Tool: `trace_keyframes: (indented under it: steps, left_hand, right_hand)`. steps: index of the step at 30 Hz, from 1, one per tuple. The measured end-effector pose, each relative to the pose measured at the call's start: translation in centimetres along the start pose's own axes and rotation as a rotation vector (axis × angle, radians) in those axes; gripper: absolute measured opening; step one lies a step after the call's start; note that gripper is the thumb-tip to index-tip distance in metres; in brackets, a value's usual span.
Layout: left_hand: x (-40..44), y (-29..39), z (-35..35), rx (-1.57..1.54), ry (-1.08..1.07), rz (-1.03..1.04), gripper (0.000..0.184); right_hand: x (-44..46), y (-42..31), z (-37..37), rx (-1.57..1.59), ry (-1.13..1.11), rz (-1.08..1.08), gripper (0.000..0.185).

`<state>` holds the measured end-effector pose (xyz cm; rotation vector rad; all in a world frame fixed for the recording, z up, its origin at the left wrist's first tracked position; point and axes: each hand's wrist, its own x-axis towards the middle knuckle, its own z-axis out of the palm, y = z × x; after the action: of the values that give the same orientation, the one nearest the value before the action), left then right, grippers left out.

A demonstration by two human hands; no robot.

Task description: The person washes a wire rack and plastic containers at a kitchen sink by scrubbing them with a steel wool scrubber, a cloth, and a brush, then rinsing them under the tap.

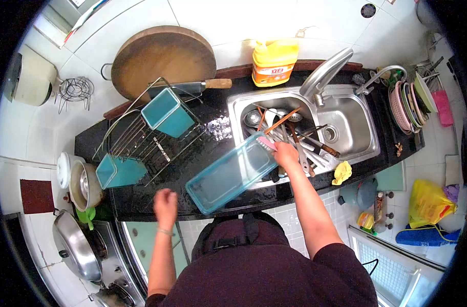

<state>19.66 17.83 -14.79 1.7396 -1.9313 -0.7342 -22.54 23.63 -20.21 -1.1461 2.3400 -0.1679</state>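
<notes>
My right hand (pixel 287 155) is closed around a pink scrub brush (pixel 267 144). The brush's bristles are at the upper right end of a long, translucent teal plastic tray (pixel 228 174). That tray lies tilted across the counter's front edge, one end over the sink rim. My left hand (pixel 165 204) hovers at the front of the counter, left of the tray and apart from it; its fingers are curled and nothing shows in them. Beyond it stands a wire dish rack (pixel 156 148) holding two teal plastic bins, one upper (pixel 167 112) and one lower (pixel 121 171).
The left sink basin (pixel 238 110) is heaped with ladles, chopsticks and other utensils. A faucet (pixel 325 77) rises behind it. A yellow detergent jug (pixel 275 64), a round chopping board (pixel 162 61) and a cleaver (pixel 192 86) stand at the back. A yellow cloth (pixel 342 173) lies at the front edge.
</notes>
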Motion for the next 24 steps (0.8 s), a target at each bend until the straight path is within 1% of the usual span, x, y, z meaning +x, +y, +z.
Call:
trace_keyframes:
  steps: [1,2,3,5,6,7,8,9,10,11,12,13,14,15,16,17,19,20,21,22,23,24]
  left_hand:
    - [-0.1,-1.8,2.6,-0.128,-0.181,-0.318,0.034]
    - [-0.1,-6.5,6.2,-0.093,-0.266,-0.368,0.043]
    - [-0.9,-1.1,6.1,-0.352,-0.293,-0.572,0.038]
    - [-0.7,-1.4,8.0,-0.423,-0.319,-0.649,0.031]
    - [-0.3,-1.8,8.2,-0.425,-0.324,-0.640,0.031]
    - [0.2,-2.5,7.9,-0.418,-0.325,-0.561,0.030]
    - [0.6,-1.3,7.4,-0.410,-0.328,-0.485,0.030]
    - [0.7,-0.5,6.3,-0.535,-0.355,-0.465,0.024]
    - [0.6,2.8,4.5,-0.644,-0.341,-0.462,0.021]
    - [0.5,5.2,3.3,-0.754,-0.323,-0.455,0.019]
    - [0.7,5.3,2.8,-0.779,-0.345,-0.431,0.015]
    - [0.8,6.8,1.8,-0.774,-0.346,-0.427,0.015]
    - [0.9,9.1,0.6,-0.765,-0.330,-0.383,0.015]
    - [0.9,10.5,-0.2,-0.756,-0.315,-0.338,0.015]
    - [1.0,10.8,-0.3,-0.819,-0.319,-0.274,0.015]
    - [0.9,12.2,-0.7,-0.817,-0.320,-0.272,0.015]
    - [0.7,15.5,-1.7,-0.838,-0.322,-0.160,0.016]
    - [0.8,16.5,-2.2,-0.781,-0.366,-0.120,0.017]
    - [0.6,17.2,-2.3,-0.780,-0.367,-0.117,0.017]
    - [0.4,17.8,-2.1,-0.756,-0.351,-0.035,0.018]
    - [0.2,18.4,-2.0,-0.731,-0.337,0.047,0.019]
    - [0.1,19.0,-2.1,-0.695,-0.338,0.042,0.020]
  right_hand:
    - [0.1,0.1,0.0,0.030,0.002,0.007,0.024]
    - [0.3,0.2,-0.1,0.032,0.004,0.006,0.024]
    - [0.5,0.2,-0.2,0.052,-0.008,0.000,0.025]
    - [1.1,0.9,-0.1,0.074,-0.012,-0.003,0.026]
    - [1.5,1.3,0.0,0.156,-0.011,0.031,0.027]
    - [1.9,1.8,0.1,0.237,-0.011,0.065,0.028]
    - [2.0,2.1,-0.3,0.238,-0.006,0.074,0.028]
    - [2.0,2.3,-0.4,0.320,-0.027,0.091,0.027]
    - [2.0,2.4,-0.6,0.402,-0.049,0.105,0.026]
    - [2.0,2.3,-0.8,0.403,-0.050,0.105,0.026]
    - [2.1,2.0,-1.0,0.489,-0.086,0.126,0.026]
    - [2.2,1.9,-1.1,0.578,-0.122,0.147,0.025]
    - [2.4,2.0,-0.7,0.583,-0.119,0.149,0.025]
    - [2.9,2.2,0.1,0.657,-0.149,0.159,0.024]
    - [3.2,2.4,0.5,0.730,-0.178,0.166,0.022]
    - [3.2,2.4,0.6,0.733,-0.177,0.167,0.022]
    - [3.0,2.2,0.9,0.902,-0.240,0.179,0.029]
    - [3.0,2.1,1.0,0.905,-0.239,0.177,0.029]
    - [3.1,2.1,1.0,1.012,-0.285,0.208,0.033]
    - [3.2,2.2,1.2,1.120,-0.329,0.239,0.037]
    - [3.3,2.4,1.4,1.124,-0.323,0.240,0.037]
    - [3.3,2.6,1.7,1.211,-0.293,0.226,0.038]
